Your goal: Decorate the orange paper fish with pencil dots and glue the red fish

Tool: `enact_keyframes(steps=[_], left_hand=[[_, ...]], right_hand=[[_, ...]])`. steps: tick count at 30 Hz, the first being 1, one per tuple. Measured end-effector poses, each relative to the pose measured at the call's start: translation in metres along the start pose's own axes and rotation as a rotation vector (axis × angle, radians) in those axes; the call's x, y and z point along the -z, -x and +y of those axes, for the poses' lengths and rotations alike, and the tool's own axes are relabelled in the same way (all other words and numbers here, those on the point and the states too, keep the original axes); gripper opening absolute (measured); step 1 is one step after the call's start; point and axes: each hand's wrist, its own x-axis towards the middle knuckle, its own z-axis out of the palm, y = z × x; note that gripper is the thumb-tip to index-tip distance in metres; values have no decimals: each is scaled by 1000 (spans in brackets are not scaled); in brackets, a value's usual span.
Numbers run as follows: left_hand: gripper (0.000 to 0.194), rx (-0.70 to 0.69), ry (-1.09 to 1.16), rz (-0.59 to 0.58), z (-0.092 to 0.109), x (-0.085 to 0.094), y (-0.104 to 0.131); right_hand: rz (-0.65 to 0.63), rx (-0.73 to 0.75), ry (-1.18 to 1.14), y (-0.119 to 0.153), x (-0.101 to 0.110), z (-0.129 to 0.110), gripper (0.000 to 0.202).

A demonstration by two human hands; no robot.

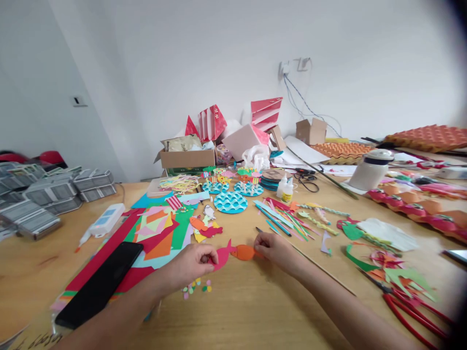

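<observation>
Between the thumb and fingers of my left hand (195,262) is a pink paper fish (222,257), its tail pointing up and right. My right hand (273,248) pinches an orange paper fish (243,252) at its right end. The two cutouts meet or overlap slightly just above the wooden table. Under my left hand lie several small coloured paper dots (199,287). Beyond the hands, more fish cutouts (206,227) in orange and red rest beside a small white fish (209,212). A thin wooden stick (324,270) lies by my right forearm.
Coloured paper sheets (156,243) and a black phone (100,284) lie left. Blue wavy discs (230,202), some bearing small fish, stand ahead near glue bottles (286,189). Paper strips (288,218) lie right of centre. Red-handled scissors (404,311) and a white jar (371,170) are at right.
</observation>
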Motion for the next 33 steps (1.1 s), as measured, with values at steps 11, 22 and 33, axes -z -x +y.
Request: enact_keyframes(steps=[11, 22, 33], left_hand=[[14, -68, -153, 15, -32, 15, -34], [9, -18, -404, 71, -37, 22, -42], [13, -48, -499, 127, -32, 23, -39]], right_hand=[[47, -21, 117, 4, -4, 7, 16], [47, 33, 124, 2, -9, 14, 14], [49, 76, 150, 7, -8, 11, 15]])
